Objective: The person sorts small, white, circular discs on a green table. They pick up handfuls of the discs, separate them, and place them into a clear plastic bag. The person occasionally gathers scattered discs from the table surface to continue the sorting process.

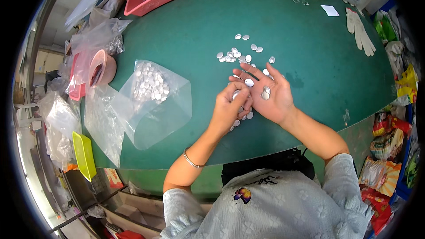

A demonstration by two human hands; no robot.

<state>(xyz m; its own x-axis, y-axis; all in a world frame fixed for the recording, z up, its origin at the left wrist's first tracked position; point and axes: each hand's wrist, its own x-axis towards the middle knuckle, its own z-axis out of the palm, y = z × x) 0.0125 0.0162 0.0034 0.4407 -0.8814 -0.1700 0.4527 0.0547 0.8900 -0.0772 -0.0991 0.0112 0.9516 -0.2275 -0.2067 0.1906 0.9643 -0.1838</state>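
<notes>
Ovals (265, 95), smooth, silvery, in hands (279, 102)

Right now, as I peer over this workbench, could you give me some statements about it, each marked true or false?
1. The right hand is open, palm up, with silver oval pieces on it. True.
2. Both hands are spread flat. False: the left hand has its fingers curled.
3. A clear bag with many silver pieces in it lies left of the hands. True.
4. Someone is wearing a glove. False: both hands are bare, and the white glove lies at the table's right side.
5. A bracelet circles the right arm. False: the metal bracelet is on the left forearm.
</notes>
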